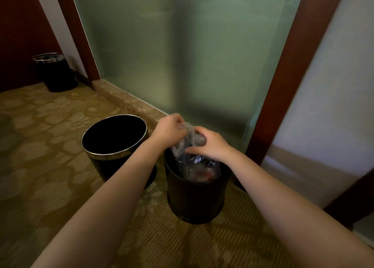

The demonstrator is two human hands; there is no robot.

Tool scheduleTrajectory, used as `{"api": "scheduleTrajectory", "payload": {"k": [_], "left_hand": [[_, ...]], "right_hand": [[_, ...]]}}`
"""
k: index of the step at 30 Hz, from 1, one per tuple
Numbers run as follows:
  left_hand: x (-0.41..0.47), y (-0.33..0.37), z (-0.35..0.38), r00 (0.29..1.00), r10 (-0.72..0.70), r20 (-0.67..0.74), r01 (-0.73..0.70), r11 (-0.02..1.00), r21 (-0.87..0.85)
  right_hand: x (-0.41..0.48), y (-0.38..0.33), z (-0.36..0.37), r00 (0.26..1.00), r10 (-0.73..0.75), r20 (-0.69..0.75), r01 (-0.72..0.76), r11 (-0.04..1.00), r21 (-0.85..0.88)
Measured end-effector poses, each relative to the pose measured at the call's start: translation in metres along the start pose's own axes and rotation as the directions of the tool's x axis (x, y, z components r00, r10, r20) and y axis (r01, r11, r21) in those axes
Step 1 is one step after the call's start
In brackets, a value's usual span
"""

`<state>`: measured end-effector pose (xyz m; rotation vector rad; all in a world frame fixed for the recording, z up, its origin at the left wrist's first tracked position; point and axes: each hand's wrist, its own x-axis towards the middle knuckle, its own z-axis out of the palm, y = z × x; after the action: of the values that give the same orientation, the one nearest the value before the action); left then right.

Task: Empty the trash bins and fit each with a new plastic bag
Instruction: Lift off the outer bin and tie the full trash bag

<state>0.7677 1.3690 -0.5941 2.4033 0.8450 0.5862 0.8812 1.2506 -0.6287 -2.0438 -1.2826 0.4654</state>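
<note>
Both hands are bunched on the neck of the clear trash bag (pixel 199 166), which sits with junk in it inside the black bin (pixel 194 199) at about 5 o'clock in the shot. Left hand (pixel 169 130) fingers pinch the gathered top, and right hand (pixel 210 144) fingers curl round it just beside. An unlined bin (pixel 101 166) stands at 9 o'clock of that one. A third bin (pixel 56 73) is way off at 10 o'clock.

A tall frosted glass panel (pixel 192 55) is glowing dull green across the middle of the room, sitting on a beige stone sill (pixel 125 100) inside a dark reddish wooden frame (pixel 293 75). A tan floral-patterned carpet (pixel 50 126) is covering the floor in dim light. A pale wall (pixel 334 85) is rising on the right, and a dark red wall (pixel 18 35) is closing off the far left.
</note>
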Motion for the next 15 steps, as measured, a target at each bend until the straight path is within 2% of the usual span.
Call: {"api": "scheduleTrajectory", "payload": {"k": [4,7,10,12,15], "left_hand": [[0.001,0.012,0.003,0.998,-0.015,-0.065,0.006,0.991,-0.134],[-0.001,0.016,0.005,0.999,0.002,-0.038,-0.015,0.938,-0.346],[-0.001,0.008,0.002,1.000,0.017,0.019,-0.004,0.839,-0.544],[0.000,-0.009,0.000,0.987,-0.004,0.161,0.085,0.861,-0.501],[-0.006,-0.034,0.008,0.883,-0.020,0.470,0.228,0.891,-0.392]], "right_hand": [[0.002,-0.009,0.014,0.993,0.013,0.116,-0.010,1.000,-0.025],[0.007,-0.009,0.021,0.994,0.106,0.037,-0.104,0.993,-0.050],[0.009,-0.002,0.023,0.979,0.185,-0.081,-0.167,0.967,0.191],[0.009,0.001,0.020,0.973,0.188,-0.134,-0.130,0.925,0.357],[0.009,0.001,0.013,0.965,0.214,-0.155,-0.111,0.862,0.495]]}}
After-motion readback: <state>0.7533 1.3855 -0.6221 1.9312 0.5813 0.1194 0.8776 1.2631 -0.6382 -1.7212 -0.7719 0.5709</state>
